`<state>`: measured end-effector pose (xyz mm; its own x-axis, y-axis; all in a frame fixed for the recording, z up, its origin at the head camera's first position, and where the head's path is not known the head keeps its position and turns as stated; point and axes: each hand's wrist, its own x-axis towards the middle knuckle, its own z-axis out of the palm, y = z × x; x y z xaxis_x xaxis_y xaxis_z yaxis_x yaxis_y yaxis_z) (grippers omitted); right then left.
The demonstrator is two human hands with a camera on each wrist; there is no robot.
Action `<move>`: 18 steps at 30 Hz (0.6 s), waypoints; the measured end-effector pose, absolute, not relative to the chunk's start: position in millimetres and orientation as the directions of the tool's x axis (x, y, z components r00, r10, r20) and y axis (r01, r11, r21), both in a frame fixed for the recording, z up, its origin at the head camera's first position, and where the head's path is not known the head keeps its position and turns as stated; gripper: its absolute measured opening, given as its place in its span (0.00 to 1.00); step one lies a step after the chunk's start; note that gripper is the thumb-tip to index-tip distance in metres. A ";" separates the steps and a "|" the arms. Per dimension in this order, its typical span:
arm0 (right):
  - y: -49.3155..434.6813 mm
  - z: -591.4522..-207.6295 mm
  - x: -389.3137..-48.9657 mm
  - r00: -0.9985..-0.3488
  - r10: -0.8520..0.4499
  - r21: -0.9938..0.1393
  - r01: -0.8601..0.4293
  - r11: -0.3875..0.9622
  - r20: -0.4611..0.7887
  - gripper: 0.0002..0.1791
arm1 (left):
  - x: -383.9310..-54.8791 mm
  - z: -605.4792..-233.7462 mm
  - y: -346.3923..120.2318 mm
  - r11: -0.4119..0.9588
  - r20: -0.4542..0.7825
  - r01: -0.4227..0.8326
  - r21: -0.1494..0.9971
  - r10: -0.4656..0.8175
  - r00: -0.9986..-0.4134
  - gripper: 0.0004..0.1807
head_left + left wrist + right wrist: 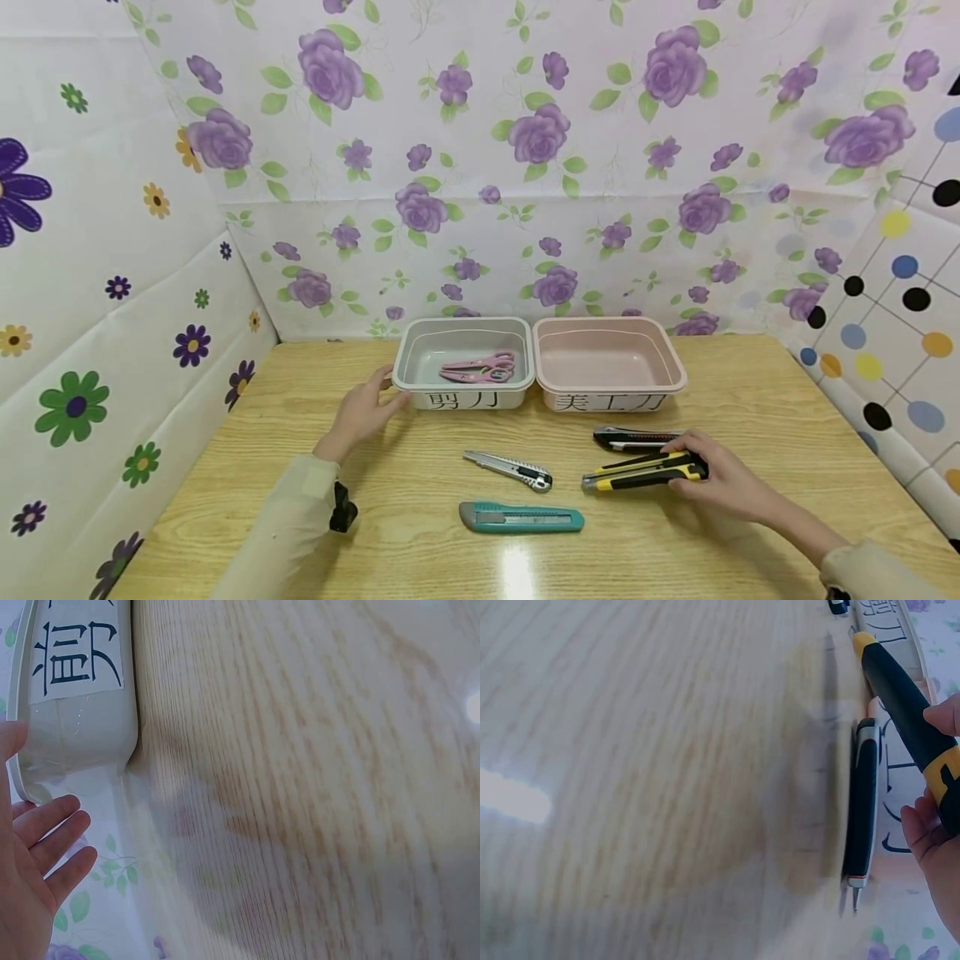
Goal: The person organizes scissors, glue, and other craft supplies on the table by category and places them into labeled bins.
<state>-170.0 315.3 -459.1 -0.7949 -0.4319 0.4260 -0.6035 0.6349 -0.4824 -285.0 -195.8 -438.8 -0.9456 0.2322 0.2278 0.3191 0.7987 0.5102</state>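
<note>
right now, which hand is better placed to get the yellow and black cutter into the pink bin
The right hand, most likely: it grips the yellow and black cutter, and the pink bin stands just ahead. The left hand is farther away, at the outer end of the gray bin.

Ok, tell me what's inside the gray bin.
Pink scissors lie inside the gray bin; anything directly beneath them or low behind its front wall is hidden.

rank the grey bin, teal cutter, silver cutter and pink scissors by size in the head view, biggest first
1. Grey bin
2. Teal cutter
3. Silver cutter and pink scissors: too alike to rank, and the scissors lie farther away.
</note>
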 end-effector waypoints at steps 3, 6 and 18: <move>314.9 -453.7 -172.4 -0.800 -0.439 -0.507 -0.599 0.619 0.409 0.20 | -284.7 -439.1 -196.1 0.796 0.228 0.317 0.516 0.230 -0.946 0.35; 314.0 -447.8 -175.8 -0.797 -0.449 -0.535 -0.604 0.591 0.404 0.20 | -285.0 -439.3 -196.4 0.796 0.228 0.315 0.517 0.227 -0.947 0.35; 310.9 -426.3 -188.8 -0.800 -0.446 -0.513 -0.600 0.614 0.402 0.19 | -284.8 -439.3 -196.5 0.797 0.238 0.331 0.505 0.240 -0.941 0.35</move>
<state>-188.8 310.9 -426.3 -0.7997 -0.4459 0.4020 -0.6001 0.6135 -0.5133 -284.8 -196.5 -439.3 -0.9412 0.2399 0.2379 0.3309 0.7969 0.5054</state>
